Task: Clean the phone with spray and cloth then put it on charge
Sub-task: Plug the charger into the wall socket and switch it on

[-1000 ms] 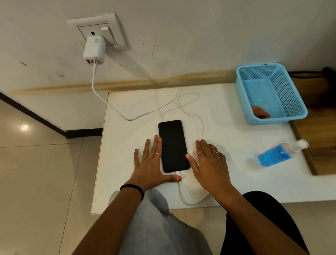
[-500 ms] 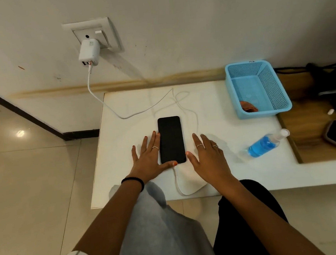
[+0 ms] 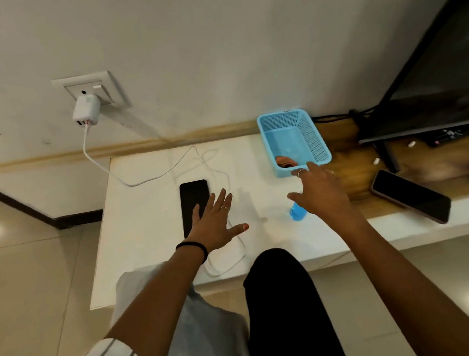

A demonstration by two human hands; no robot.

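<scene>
Head view, the only one: phone [image 3: 195, 206] lies face-up on the white tabletop [image 3: 146, 213], its near end under the left hand [image 3: 217, 221], whose fingers are spread flat and grip nothing, probably just steadying it. A white charging cable [image 3: 132, 183] runs from the wall charger [image 3: 85, 111] in the socket [image 3: 91, 90], loops across the top and curls off the near edge; whether it is plugged into the phone is hidden by that hand. The right hand [image 3: 320, 196] reaches, fingers straight and empty, over the blue spray bottle [image 3: 296, 213] toward the blue mesh basket [image 3: 293, 142], where an orange-brown cloth [image 3: 285, 162] sits at the near wall, likely the wiper it is going for. Cleaning looks not yet begun. Beyond the white top is a wooden shelf [image 3: 348, 174] carrying a second phone [image 3: 411, 194] and a television [image 3: 444, 77]. Cream wall behind, glossy beige floor tiles [image 3: 25, 278] below
</scene>
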